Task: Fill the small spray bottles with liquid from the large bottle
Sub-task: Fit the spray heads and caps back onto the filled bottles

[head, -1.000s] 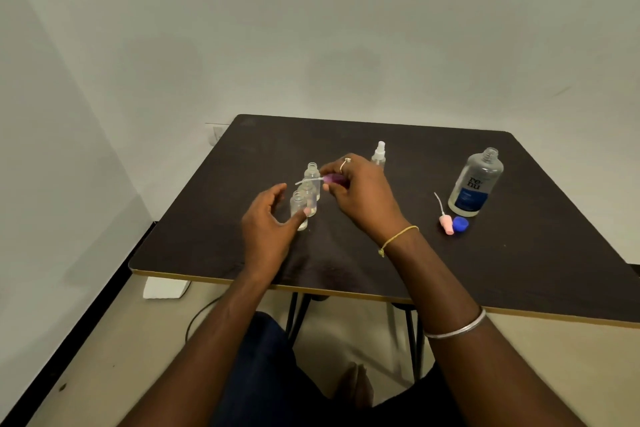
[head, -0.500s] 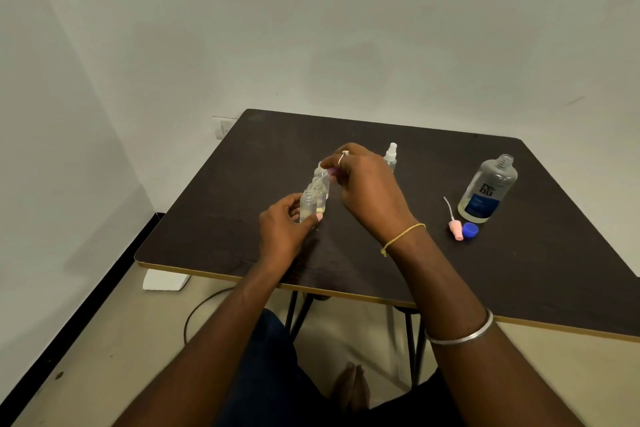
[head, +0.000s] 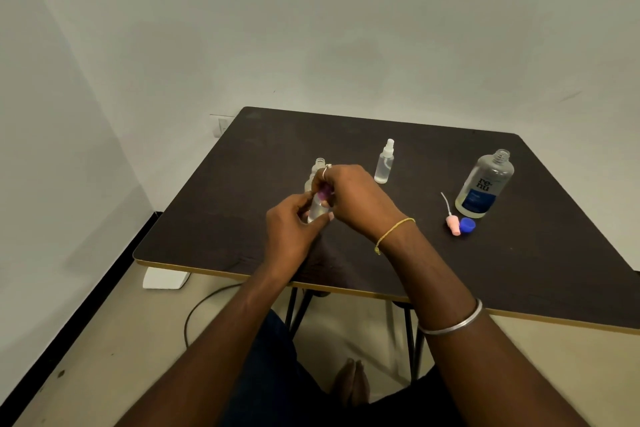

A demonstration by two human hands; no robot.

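- The small bottle point(head: 317, 210) stands upright near the table's point(head: 214, 218) middle, long axis vertical — my left hand point(head: 294, 229) clamps its clear plastic body from the left.
- My right hand point(head: 356, 196) sits directly above, fingers point(head: 325, 180) pinched on the purple cap point(head: 325, 191) at its neck; seating it looks like the step in hand.
- Two more open bottles point(head: 319, 166) just behind.
- A capped sprayer point(head: 385, 163), pink nozzle point(head: 453, 225), blue cap point(head: 467, 225) and the open large bottle point(head: 485, 184) lie rightward — nearer my right.

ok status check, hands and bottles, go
Left hand grips small bottle; right hand pinches purple sprayer cap onto it. Large bottle uncapped, upright. Nothing obstructing.
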